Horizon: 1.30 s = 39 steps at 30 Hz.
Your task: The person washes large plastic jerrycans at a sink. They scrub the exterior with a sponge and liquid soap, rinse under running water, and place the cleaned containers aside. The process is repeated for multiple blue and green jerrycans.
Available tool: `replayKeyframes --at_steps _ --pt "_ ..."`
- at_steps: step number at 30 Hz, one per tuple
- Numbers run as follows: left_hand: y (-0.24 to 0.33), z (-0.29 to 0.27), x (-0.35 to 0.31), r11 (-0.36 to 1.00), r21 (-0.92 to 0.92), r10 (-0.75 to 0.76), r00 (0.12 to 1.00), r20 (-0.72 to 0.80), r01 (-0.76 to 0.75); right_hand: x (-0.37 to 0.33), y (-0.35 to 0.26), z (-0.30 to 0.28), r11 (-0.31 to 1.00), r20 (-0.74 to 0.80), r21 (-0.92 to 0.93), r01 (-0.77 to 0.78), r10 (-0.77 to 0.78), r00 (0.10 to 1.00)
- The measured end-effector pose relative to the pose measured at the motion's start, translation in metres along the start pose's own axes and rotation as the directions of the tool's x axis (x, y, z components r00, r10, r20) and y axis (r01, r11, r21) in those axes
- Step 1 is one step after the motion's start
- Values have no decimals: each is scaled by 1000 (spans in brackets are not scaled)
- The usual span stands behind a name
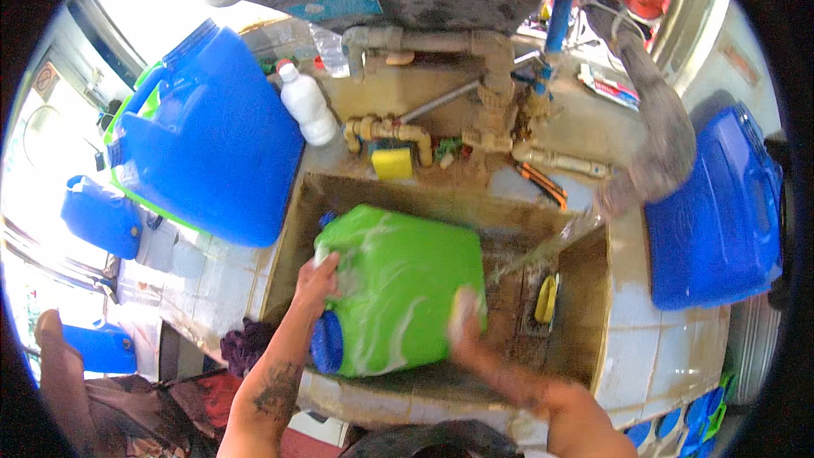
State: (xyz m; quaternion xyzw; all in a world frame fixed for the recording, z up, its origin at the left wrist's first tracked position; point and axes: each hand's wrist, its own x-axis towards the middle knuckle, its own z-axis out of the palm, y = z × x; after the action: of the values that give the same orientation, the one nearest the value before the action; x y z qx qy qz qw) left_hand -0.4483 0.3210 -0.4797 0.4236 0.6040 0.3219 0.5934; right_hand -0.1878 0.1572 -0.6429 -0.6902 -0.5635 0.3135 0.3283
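Jug [100,216] in blue plastic, small and boxy, shows at the far left. Next comes a large blue container [225,136], smooth, broad-sided and round-cornered, above the pale glazed tiles of the worktop [225,271]. A crumpled dark cloth [246,344] lies near the left forearm [275,373], and a waisted white bottle [309,110] with a red cap [286,67] stands behind the sink [589,314]. The left hand [319,278] curls its fingers round the left edge of a green container [449,267], which sits over the left part of the rough, brown-walled sink, its broad face streaked with white suds [412,322] and a round blue cap [327,343] at its near left corner. Behind it, a yellow sponge [392,164] leans by crusted tan pipes [386,130]. The right hand [462,320] is a blur against the container's right edge; whether its fingers are spread or pinching something cannot be told. A slim orange-and-black tool [543,185] lies behind the sink, and a curved yellow object [545,298] shows at the sink floor. Clear water [551,244] slants from a thick, wrinkled grey pipe [666,140]. At the far right stands a ridged blue container [716,212], glossy and rounded at the corners
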Motion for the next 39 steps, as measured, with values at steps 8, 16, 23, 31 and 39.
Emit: replayKeyframes --at_steps 8,16,23,31,39 --pt "30 34 -21 1000 4 9 997 77 -9 142 19 -33 989 -337 119 88 -43 941" --pt "57 44 -44 973 224 28 992 120 -54 129 -176 -86 813 -175 12 583 -572 801" --pt "66 3 -31 923 386 -27 997 65 0 182 -30 -58 969 378 206 139 -210 902" --pt "76 35 -29 905 341 140 934 328 -255 184 -41 -68 955 256 288 63 -140 957" --pt "35 61 3 776 494 265 914 308 -391 176 -140 -59 867 -197 -163 472 -497 845"
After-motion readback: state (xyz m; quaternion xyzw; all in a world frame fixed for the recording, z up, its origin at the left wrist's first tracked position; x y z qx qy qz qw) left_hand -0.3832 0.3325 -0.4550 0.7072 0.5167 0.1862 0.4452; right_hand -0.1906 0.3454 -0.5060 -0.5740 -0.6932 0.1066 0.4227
